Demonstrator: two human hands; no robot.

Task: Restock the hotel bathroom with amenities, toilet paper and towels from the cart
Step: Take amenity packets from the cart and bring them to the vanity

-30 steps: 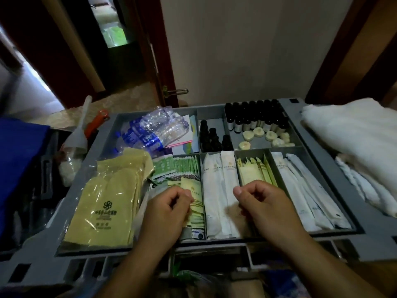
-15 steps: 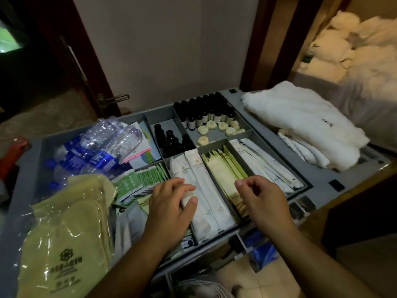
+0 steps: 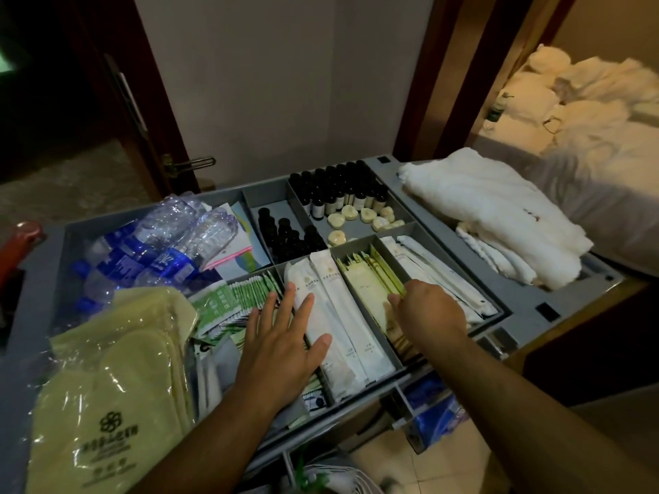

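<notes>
Picking amenities out of the cart tray (image 3: 527,308), by the look of it. Reaching with the right hand (image 3: 431,311) into the compartment of pale yellow sachets (image 3: 367,287), fingers (image 3: 395,300) curled and pinching at the upper edges of the stack; hard to tell whether on one sachet or several. Laying the left hand (image 3: 285,340) flat, fingers straight and spread, gripping nothing, across the long white packets (image 3: 342,315) and the edge of the green sachets (image 3: 246,297).

To do it well: fan the top edges apart with the thumb first, pinch a single sachet, then lift straight up so as not to drag its neighbours over the divider. Press lightly with the flat hand to pin the white packets in place. Take only what the bathroom likely needs.

Thin, flat and glossy-looking, standing on edge, packed tight in the near compartment between the long white packets and the slim white packets (image 3: 428,262). Probably slippery, and prone to coming out in clumps.
</notes>
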